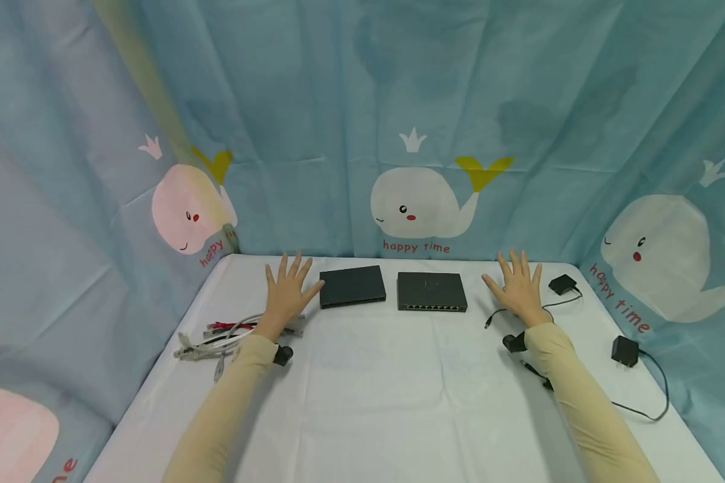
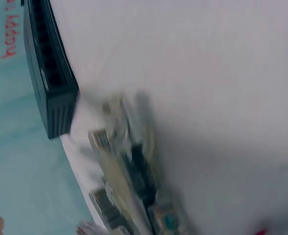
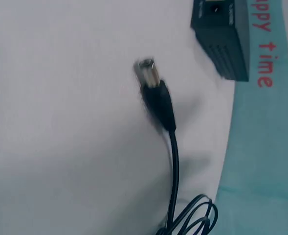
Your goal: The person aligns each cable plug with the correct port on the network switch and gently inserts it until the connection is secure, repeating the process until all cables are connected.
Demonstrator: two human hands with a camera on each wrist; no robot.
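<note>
My left hand (image 1: 285, 295) is held with fingers spread, between a bundle of network cables (image 1: 217, 343) and a black network switch (image 1: 353, 287). Nothing is in its grasp. In the left wrist view the cables' clear plugs (image 2: 129, 176) lie near one end of the switch (image 2: 48, 68). On the other side my right hand (image 1: 519, 290), also spread and holding nothing, overlaps a thin black power cord. A second network switch (image 1: 431, 290), its row of ports facing me, lies to its left. The right wrist view shows the cord's barrel plug (image 3: 158, 100) close up.
One black power adapter (image 1: 562, 284) sits at the back right corner; another adapter (image 1: 625, 351) with its cord (image 1: 652, 417) lies nearer the right edge. A white cloth (image 1: 374, 402) covers the table. Blue whale-print curtains (image 1: 314, 100) hang behind and on both sides.
</note>
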